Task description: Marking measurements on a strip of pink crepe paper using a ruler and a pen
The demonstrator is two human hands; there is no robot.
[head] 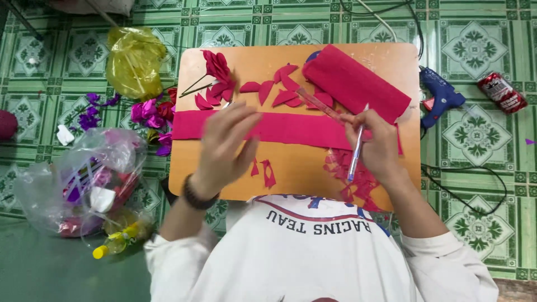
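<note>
Head view: red can [502,92] right of board [291,173], yellow bag [134,61] upper left.

Matt pink crepe-paper strip [291,127] (finely crinkled) on smooth wooden board [302,173].

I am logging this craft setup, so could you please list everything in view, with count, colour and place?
Board: one, orange, centre.
Paper strip: one, pink-red, across board.
Paper roll: one, pink-red, board's upper right.
Cut petals: several, red, upper board.
Scraps: many, red, lower right of board.
Glue gun: one, blue, right floor.
Can: one, red, far right.
Plastic bags: yellow and clear, left.
Left hand: on strip.
Right hand: holding pen and ruler.
</note>
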